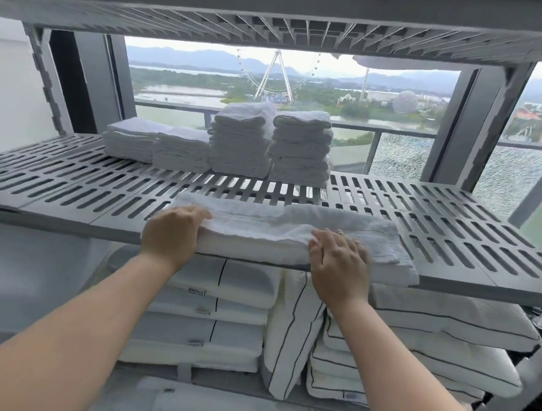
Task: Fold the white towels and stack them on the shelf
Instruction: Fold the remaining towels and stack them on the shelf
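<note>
A white towel (260,231), folded into a long strip, lies along the front edge of the grey slotted shelf (443,228). My left hand (171,232) grips its left end, fingers curled over the top fold. My right hand (337,261) lies flat on the towel right of its middle, fingers spread. At the back of the same shelf stand several stacks of folded white towels: two low ones (156,146) on the left and two tall ones (270,142) beside them.
Another grey slotted shelf (281,17) hangs close overhead. White pillows with dark piping (415,345) fill the shelf below. Grey uprights (463,124) frame the sides. Behind is a window with a balcony rail.
</note>
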{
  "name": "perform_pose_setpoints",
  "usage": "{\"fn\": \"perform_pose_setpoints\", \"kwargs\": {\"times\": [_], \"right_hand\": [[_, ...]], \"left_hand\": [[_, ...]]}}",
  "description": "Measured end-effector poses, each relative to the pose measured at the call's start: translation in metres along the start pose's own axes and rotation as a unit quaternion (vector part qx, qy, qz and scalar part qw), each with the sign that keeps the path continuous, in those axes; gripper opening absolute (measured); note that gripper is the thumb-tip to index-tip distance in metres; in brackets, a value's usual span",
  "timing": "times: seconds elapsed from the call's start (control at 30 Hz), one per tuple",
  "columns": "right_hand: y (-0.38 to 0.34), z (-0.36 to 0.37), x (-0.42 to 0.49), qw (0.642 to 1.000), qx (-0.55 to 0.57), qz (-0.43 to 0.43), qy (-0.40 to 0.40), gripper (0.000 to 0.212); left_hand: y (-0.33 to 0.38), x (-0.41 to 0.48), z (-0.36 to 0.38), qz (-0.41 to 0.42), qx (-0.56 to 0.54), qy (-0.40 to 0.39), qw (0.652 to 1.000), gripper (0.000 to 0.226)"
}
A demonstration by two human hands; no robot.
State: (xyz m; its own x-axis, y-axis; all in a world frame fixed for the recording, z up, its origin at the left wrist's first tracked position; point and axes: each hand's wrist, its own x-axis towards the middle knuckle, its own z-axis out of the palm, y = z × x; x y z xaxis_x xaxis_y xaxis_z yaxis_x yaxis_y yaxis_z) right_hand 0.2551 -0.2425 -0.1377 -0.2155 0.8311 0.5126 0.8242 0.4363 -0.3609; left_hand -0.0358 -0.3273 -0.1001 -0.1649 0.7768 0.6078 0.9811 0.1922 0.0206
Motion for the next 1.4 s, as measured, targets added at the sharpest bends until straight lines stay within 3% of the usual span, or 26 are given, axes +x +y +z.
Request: {"fn": "perform_pose_setpoints", "kwargs": {"times": [0.17, 0.3, 0.4, 0.47, 0.57, 0.67, 0.73, 0.8, 0.87, 0.93, 1.0, 1.1, 1.2, 1.27, 1.4], "right_hand": [[-0.005, 0.005, -0.002, 0.999, -0.018, 0.002, 0.037, 0.039], [-0.008, 0.005, -0.002, 0.999, 0.006, 0.008, 0.042, 0.044], [-0.005, -0.004, 0.002, 0.994, 0.1, 0.043, 0.025, 0.03], [-0.002, -0.015, 0.003, 0.981, 0.176, 0.077, 0.03, 0.024], [0.005, -0.029, -0.009, 0.978, 0.174, 0.076, 0.082, 0.038], [0.015, -0.036, -0.025, 0.978, 0.157, 0.086, 0.11, 0.051], [0.02, -0.038, -0.032, 0.972, 0.179, 0.146, 0.036, 0.063], [0.024, -0.039, -0.037, 0.918, 0.297, 0.258, -0.057, 0.07], [0.028, -0.039, -0.043, 0.824, 0.417, 0.371, -0.097, 0.073], [0.031, -0.04, -0.044, 0.748, 0.504, 0.424, -0.086, 0.069], [0.031, -0.041, -0.04, 0.721, 0.544, 0.428, -0.034, 0.062], [0.028, -0.048, -0.026, 0.744, 0.555, 0.37, 0.044, 0.048], [0.027, -0.056, -0.007, 0.826, 0.472, 0.297, 0.086, 0.036], [0.026, -0.056, 0.002, 0.858, 0.422, 0.28, 0.089, 0.032], [0.025, -0.045, 0.012, 0.829, 0.454, 0.321, 0.057, 0.061]], "left_hand": [[-0.011, 0.007, -0.007, -0.029, -0.016, -0.056, 0.998, 0.033], [0.051, 0.01, -0.006, 0.075, -0.126, -0.048, 0.988, 0.022], [0.1, 0.014, 0.0, 0.112, -0.194, -0.033, 0.974, 0.033], [0.121, 0.02, 0.006, 0.102, -0.239, -0.037, 0.965, 0.032], [0.138, 0.031, 0.017, 0.059, -0.306, -0.078, 0.947, 0.03], [0.148, 0.035, 0.03, 0.067, -0.198, -0.182, 0.961, 0.053], [0.153, 0.032, 0.038, 0.097, -0.114, -0.233, 0.961, 0.062], [0.154, 0.03, 0.043, 0.117, -0.082, -0.239, 0.96, 0.067], [0.152, 0.028, 0.044, 0.13, -0.066, -0.234, 0.961, 0.071], [0.152, 0.026, 0.043, 0.135, -0.062, -0.229, 0.962, 0.074], [0.152, 0.025, 0.042, 0.137, -0.058, -0.23, 0.962, 0.074], [0.154, 0.025, 0.04, 0.13, -0.056, -0.23, 0.963, 0.073], [0.157, 0.024, 0.036, 0.119, -0.043, -0.229, 0.965, 0.074], [0.16, 0.021, 0.033, 0.103, -0.029, -0.24, 0.965, 0.07], [0.165, 0.019, 0.029, 0.066, -0.015, -0.264, 0.962, 0.063]]}}
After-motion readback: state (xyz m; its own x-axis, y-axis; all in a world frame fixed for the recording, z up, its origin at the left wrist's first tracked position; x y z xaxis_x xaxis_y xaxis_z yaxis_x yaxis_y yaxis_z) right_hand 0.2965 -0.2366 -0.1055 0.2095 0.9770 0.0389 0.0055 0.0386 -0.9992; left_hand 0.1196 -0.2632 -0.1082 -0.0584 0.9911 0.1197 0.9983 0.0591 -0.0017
